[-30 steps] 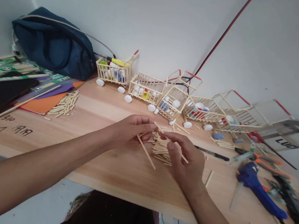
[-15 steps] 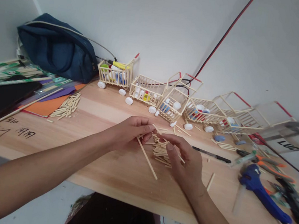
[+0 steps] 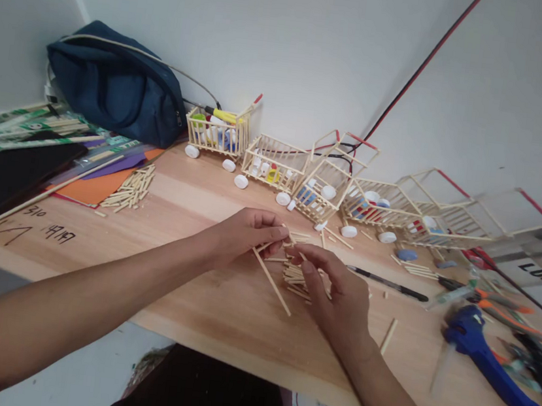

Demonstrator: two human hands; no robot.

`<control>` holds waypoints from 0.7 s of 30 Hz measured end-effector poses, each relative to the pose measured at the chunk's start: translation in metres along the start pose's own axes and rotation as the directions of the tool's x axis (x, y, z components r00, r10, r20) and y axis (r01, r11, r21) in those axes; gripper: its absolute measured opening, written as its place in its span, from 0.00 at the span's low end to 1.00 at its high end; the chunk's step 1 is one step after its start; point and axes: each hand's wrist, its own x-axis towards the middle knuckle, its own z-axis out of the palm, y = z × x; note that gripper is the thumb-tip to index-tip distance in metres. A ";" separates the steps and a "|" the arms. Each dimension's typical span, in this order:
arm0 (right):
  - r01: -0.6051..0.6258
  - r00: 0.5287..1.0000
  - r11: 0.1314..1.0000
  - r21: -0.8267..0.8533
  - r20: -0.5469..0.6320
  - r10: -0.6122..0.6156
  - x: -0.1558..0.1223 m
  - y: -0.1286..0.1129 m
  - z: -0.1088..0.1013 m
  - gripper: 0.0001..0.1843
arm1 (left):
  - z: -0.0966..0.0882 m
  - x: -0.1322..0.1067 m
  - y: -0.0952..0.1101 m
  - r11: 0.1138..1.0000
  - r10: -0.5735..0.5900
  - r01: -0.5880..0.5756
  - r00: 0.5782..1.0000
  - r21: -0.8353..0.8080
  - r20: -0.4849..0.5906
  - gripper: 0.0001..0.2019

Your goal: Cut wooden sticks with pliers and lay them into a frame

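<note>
My left hand (image 3: 254, 235) is closed on thin wooden sticks; one long wooden stick (image 3: 272, 282) slants from its fingers down toward the table's front. The tip of another stick shows at its thumb. Close beside it, my right hand (image 3: 333, 280) pinches a thin stick between thumb and fingers, much of it hidden by the hand. Below and between the hands lies a pile of short cut sticks (image 3: 295, 277) on the table. A black pen (image 3: 387, 283) rests just right of the right hand.
Several small stick-built carts (image 3: 275, 167) with white wheels line the wall. At left are a blue bag (image 3: 117, 88), a black phone-like slab (image 3: 17, 175) and another stick pile (image 3: 129, 189). A blue glue gun (image 3: 488, 361) and orange-handled pliers (image 3: 510, 308) lie at right.
The camera view has shifted slightly, so the scene sits farther right. Both hands keep their grip; their fingertips are a little closer together at the stick ends.
</note>
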 end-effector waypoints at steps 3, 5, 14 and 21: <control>-0.007 1.000 1.000 0.009 0.019 0.007 0.000 0.001 0.001 0.12 | 0.000 0.000 0.000 0.999 0.005 -0.005 1.000 0.033 0.000 0.15; -0.029 0.999 0.999 0.037 0.037 0.028 0.000 0.003 0.001 0.11 | 0.000 -0.001 0.001 0.999 0.009 -0.008 1.000 0.051 -0.013 0.14; -0.281 0.958 0.902 0.328 0.156 0.242 0.002 0.007 0.001 0.13 | -0.003 0.001 0.008 0.994 0.045 -0.034 0.994 0.108 -0.102 0.12; -0.251 0.917 0.960 0.123 0.347 0.195 0.012 0.002 -0.012 0.20 | -0.005 0.001 0.009 0.994 0.016 -0.014 1.000 0.111 -0.021 0.12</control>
